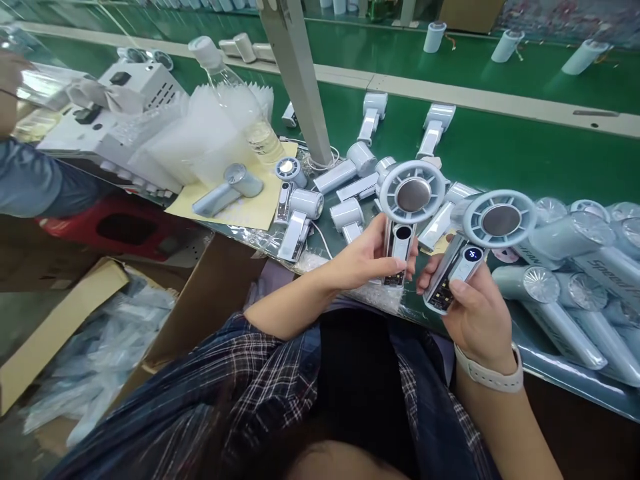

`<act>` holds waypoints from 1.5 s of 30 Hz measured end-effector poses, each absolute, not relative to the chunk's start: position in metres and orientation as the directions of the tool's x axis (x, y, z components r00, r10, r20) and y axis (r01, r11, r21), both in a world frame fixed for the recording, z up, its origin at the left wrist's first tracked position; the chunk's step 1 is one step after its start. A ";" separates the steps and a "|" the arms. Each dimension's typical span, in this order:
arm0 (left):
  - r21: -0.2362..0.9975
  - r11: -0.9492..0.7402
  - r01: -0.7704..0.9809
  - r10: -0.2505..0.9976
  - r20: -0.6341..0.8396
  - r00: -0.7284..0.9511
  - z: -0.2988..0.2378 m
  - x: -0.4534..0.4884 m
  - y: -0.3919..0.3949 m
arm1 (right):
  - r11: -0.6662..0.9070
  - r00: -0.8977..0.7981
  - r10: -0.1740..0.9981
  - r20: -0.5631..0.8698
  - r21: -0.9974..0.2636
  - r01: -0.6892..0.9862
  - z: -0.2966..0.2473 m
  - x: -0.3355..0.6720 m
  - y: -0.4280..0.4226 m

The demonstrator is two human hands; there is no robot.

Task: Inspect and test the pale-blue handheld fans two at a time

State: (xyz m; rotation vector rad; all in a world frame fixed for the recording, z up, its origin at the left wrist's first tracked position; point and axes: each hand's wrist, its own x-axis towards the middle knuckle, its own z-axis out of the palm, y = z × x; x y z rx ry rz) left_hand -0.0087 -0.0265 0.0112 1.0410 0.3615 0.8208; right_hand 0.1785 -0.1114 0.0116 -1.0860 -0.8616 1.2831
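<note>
My left hand (pixel 367 257) is wrapped round the handle of a pale blue handheld fan (pixel 411 200), its round head turned up toward me. My right hand (pixel 475 310), with a white watch at the wrist, grips the handle of a second pale blue fan (pixel 493 223); a small screen on that handle glows with digits. Both fans are held just above the near edge of the green bench (pixel 500 153). Several more fans (pixel 345 177) lie scattered on the bench behind my hands.
A row of finished fans (pixel 575 293) lies at the right. A metal post (pixel 300 80) stands mid-bench, with a clear bottle (pixel 235 100), plastic bags (pixel 200 140) and a white device (pixel 125 100) to its left. An open cardboard box (pixel 100 333) of bags sits on the floor. Another person's sleeve (pixel 30 183) shows at far left.
</note>
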 end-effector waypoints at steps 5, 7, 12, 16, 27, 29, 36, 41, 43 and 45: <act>0.866 0.280 -0.415 0.742 0.079 0.665 0.006 -0.016 -0.025 | -0.080 0.096 0.987 -0.126 -0.919 -0.385 0.009 0.170 -0.105; 0.856 0.283 -0.432 0.727 0.103 0.679 0.003 -0.016 -0.024 | -0.089 0.092 0.987 -0.134 -0.920 -0.382 0.007 0.167 -0.104; 0.841 0.261 -0.474 0.754 0.129 0.644 0.002 -0.017 -0.022 | -0.052 0.102 0.990 -0.094 -0.933 -0.355 0.004 0.165 -0.105; 0.858 0.257 -0.444 0.732 0.127 0.669 0.002 -0.019 -0.021 | -0.030 0.106 0.992 -0.075 -0.928 -0.372 0.004 0.164 -0.103; 0.889 0.192 -0.415 0.750 0.140 0.647 -0.004 -0.018 -0.018 | -0.102 0.156 0.973 -0.169 -0.925 -0.366 0.004 0.157 -0.104; 0.901 0.195 -0.388 0.763 0.109 0.637 -0.003 -0.018 -0.017 | -0.073 0.191 0.970 -0.147 -0.934 -0.349 0.005 0.157 -0.104; 0.894 0.275 -0.355 0.786 0.003 0.618 -0.004 -0.016 -0.018 | -0.102 0.222 0.954 -0.203 -0.912 -0.397 0.003 0.157 -0.099; 0.897 0.272 -0.348 0.794 -0.005 0.608 -0.002 -0.014 -0.021 | -0.149 0.218 0.937 -0.273 -0.877 -0.457 0.001 0.157 -0.100; 0.898 0.273 -0.344 0.813 -0.025 0.581 -0.002 -0.013 -0.022 | -0.154 0.225 0.931 -0.289 -0.866 -0.476 0.001 0.157 -0.101; 0.899 0.269 -0.347 0.824 -0.028 0.566 -0.003 -0.013 -0.022 | -0.133 0.236 0.932 -0.276 -0.864 -0.486 0.001 0.157 -0.102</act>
